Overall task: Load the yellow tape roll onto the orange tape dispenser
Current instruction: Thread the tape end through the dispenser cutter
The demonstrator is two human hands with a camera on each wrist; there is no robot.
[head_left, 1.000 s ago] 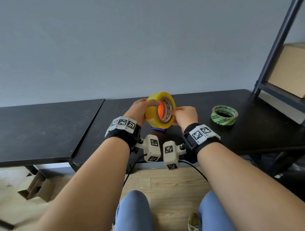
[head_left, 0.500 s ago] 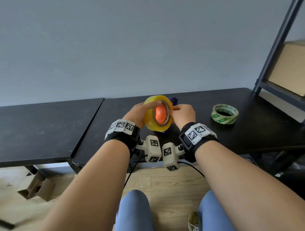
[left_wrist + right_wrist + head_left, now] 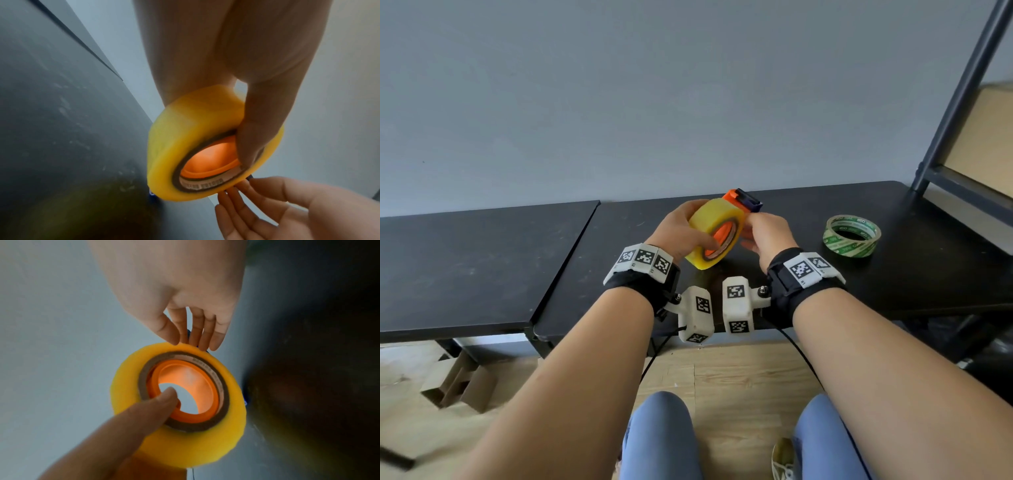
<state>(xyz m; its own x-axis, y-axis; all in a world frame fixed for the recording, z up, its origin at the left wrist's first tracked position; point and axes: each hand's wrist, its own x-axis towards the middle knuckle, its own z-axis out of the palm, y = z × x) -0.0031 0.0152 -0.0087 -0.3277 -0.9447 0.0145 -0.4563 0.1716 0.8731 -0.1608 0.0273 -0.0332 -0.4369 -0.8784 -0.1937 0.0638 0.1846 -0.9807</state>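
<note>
The yellow tape roll (image 3: 714,231) is held tilted above the black table (image 3: 808,291), its core around the orange hub (image 3: 185,386) of the orange tape dispenser (image 3: 732,198). The dispenser's orange and dark-blue head sticks out past the roll's far edge. My left hand (image 3: 681,236) grips the roll, with its thumb (image 3: 252,129) hooked into the core and the fingers behind. My right hand (image 3: 762,233) is flat, and its straight fingertips (image 3: 197,339) touch the roll's rim on the right. The rest of the dispenser is hidden behind the roll.
A green-printed tape roll (image 3: 852,236) lies flat on the table to the right. A dark metal shelf frame (image 3: 955,96) with a cardboard box (image 3: 983,144) stands at the far right. A second black table (image 3: 482,260) adjoins on the left, with cardboard (image 3: 458,380) on the floor below.
The roll and dispenser have tipped, so the roll's face now points more upward and the dispenser's head shows above it. Both hands stay on the roll.
</note>
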